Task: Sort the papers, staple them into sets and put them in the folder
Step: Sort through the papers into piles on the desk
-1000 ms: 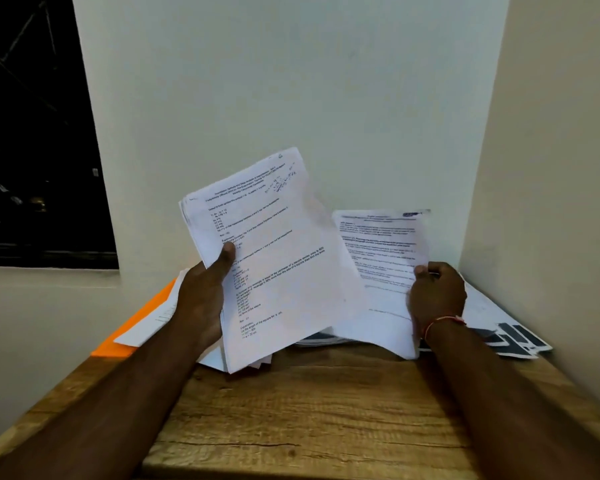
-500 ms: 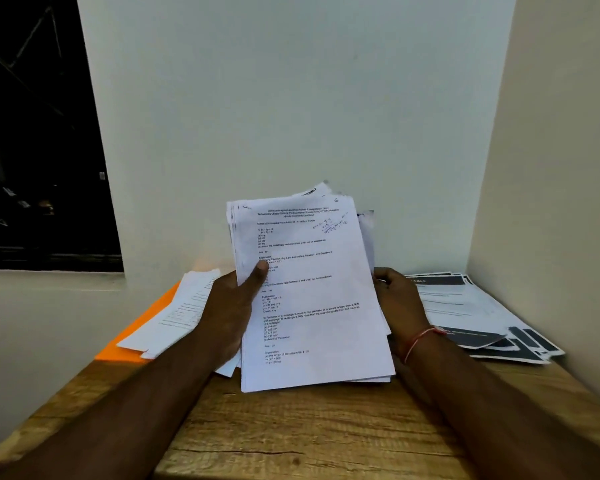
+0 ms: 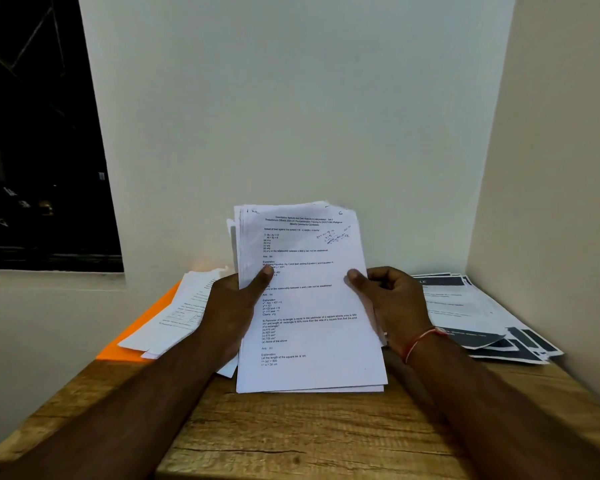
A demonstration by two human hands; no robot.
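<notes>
Paper stack (image 3: 312, 341) headed "Quantitative Aptitude", handwritten 6; left hand (image 3: 229, 306), right hand (image 3: 392, 299): grip clamped on its sides.

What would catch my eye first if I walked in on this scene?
First, the stack of printed papers held up at the centre, with the left hand gripping its left edge and the right hand its right edge. Next, the bright orange folder at the left rear of the wooden table, partly under loose white sheets, and the dark-banded papers fanned out by the right wall.
</notes>
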